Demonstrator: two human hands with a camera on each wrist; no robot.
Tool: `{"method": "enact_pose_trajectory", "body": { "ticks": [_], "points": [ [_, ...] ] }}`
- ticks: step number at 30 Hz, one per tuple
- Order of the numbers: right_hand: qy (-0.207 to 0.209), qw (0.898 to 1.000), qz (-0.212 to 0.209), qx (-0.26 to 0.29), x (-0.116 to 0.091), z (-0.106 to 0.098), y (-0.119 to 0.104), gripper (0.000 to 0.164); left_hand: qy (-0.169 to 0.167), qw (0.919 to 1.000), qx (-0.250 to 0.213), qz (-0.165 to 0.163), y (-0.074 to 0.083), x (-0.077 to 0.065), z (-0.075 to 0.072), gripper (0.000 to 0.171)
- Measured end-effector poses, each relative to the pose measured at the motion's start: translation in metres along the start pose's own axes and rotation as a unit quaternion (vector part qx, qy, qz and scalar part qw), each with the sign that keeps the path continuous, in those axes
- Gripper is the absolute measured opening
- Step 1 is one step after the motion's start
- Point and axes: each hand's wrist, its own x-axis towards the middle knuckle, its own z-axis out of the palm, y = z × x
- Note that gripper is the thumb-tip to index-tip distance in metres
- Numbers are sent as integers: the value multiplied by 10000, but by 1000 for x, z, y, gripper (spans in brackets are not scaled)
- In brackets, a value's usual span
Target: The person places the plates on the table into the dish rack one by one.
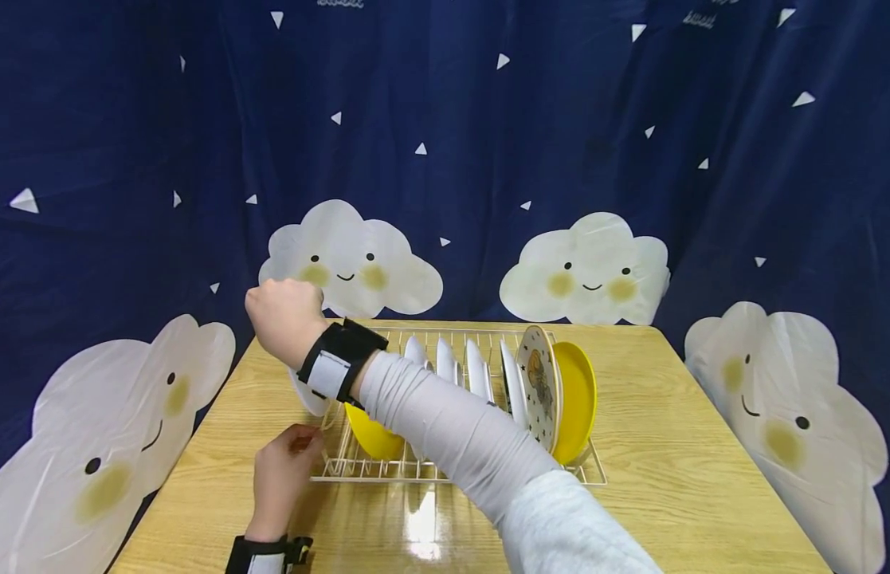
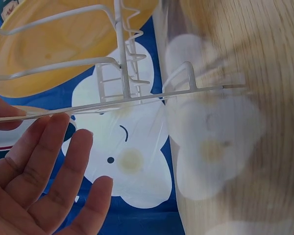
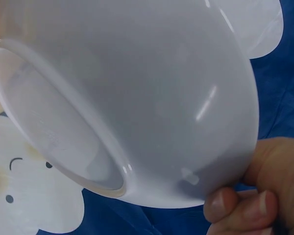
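Note:
My right hand is raised over the left end of a white wire dish rack. In the right wrist view its fingers and thumb pinch the rim of a white plate, whose underside and foot ring face the camera. From the head only a sliver of that plate shows below the wrist. My left hand is at the rack's front left corner. In the left wrist view the thumb and forefinger pinch the rack's edge wire, while the other fingers spread below it.
A yellow dish stands in the rack's left part, partly behind my right forearm. Several white plates stand further right, then a patterned plate and a yellow plate. The wooden table is backed by a blue curtain.

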Motion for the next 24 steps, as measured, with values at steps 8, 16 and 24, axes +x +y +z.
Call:
{"method": "enact_pose_trajectory", "body": {
  "ticks": [8,16,24],
  "points": [
    [-267,9995,121,-139,2,1,-4,24,-6,10000,-38,-80,1,0,0,10],
    [-578,9969,167,-497,-2,14,-11,22,89,9999,-93,-16,-1,0,1,9],
    [-884,9934,335,-652,-8,30,-21,22,15,9986,-492,-171,1,-4,2,12]
  ]
}}
